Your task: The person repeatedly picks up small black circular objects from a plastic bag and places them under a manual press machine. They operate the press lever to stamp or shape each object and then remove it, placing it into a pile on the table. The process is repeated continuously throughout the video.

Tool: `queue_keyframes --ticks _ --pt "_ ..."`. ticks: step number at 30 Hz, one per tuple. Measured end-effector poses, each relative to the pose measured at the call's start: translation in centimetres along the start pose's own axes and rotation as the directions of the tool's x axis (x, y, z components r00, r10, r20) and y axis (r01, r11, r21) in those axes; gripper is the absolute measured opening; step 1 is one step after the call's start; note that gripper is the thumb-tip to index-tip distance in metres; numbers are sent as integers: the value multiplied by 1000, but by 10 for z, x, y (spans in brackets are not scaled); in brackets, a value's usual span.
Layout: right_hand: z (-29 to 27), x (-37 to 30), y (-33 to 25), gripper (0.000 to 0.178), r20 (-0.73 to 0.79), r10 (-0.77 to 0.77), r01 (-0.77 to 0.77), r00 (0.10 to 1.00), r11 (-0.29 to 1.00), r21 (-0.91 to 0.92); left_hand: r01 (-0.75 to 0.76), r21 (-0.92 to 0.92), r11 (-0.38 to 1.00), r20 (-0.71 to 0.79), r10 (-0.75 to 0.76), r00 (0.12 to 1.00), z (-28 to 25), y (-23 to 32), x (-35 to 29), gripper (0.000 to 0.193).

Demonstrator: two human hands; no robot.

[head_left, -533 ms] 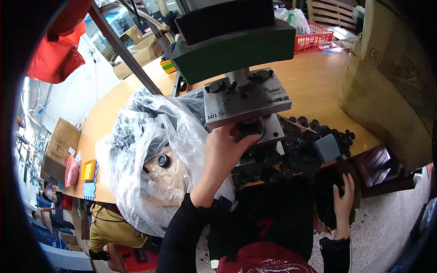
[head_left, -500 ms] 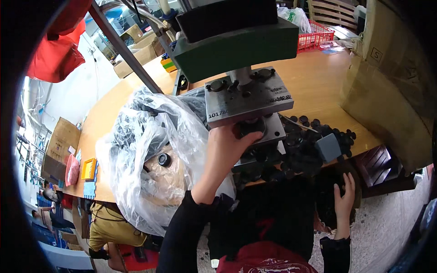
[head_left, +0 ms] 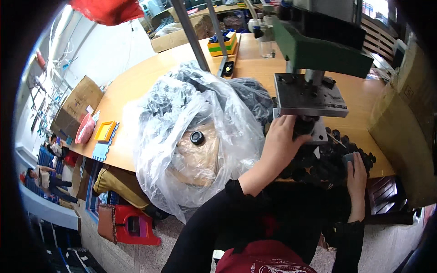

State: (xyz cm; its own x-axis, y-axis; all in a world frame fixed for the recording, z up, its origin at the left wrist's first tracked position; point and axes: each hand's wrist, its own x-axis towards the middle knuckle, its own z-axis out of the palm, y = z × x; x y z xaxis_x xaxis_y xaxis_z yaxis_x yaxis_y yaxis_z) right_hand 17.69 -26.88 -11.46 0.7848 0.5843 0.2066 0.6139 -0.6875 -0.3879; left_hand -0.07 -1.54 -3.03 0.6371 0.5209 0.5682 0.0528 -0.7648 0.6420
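Observation:
Under the upper metal plate (head_left: 312, 96) of a green bench press (head_left: 321, 52), my left hand (head_left: 280, 143) is closed around a dark round part (head_left: 304, 126), with thumb and fingers on either side of it. The part sits over the lower metal plate (head_left: 318, 129), and my hand hides some of it. My right hand (head_left: 357, 184) lies with outstretched fingers against a small blue-grey block (head_left: 348, 158). Around that block is a heap of small black round parts (head_left: 314, 170) on the table edge.
A big clear plastic bag (head_left: 154, 136) spreads left of the press, with a black wheel-like part (head_left: 197, 138) on its brown bundle. Cardboard (head_left: 400, 123) stands at the right. An orange tray (head_left: 105, 131) and pink basin (head_left: 85, 128) sit far left; below is a red stool (head_left: 136, 225).
My right hand has moved up from beside the table edge onto the blue-grey block. My left hand stays at the round part under the press. The whole view has shifted.

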Motion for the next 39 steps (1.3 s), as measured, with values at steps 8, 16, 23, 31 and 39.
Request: queue_keyframes --ticks 8,16,23,31,39 --pt "10 8 -13 55 114 101 -66 988 960 -272 352 237 906 -77 -344 936 -134 -93 -44 29" --pt "-5 -7 -42 44 -83 -24 37 996 988 150 474 659 583 -25 -614 789 -162 -182 -55 40" --pt "-36 0 -129 44 -307 -296 385 905 877 289 621 -247 744 214 -583 784 -166 -102 -62 56" --pt "-25 45 -207 40 -309 -173 325 935 767 553 490 -681 544 330 -370 869 -143 -18 -66 67" --pt "-9 36 -167 48 -358 -294 417 887 842 343 334 -439 834 246 -246 938 -56 -5 -14 59"
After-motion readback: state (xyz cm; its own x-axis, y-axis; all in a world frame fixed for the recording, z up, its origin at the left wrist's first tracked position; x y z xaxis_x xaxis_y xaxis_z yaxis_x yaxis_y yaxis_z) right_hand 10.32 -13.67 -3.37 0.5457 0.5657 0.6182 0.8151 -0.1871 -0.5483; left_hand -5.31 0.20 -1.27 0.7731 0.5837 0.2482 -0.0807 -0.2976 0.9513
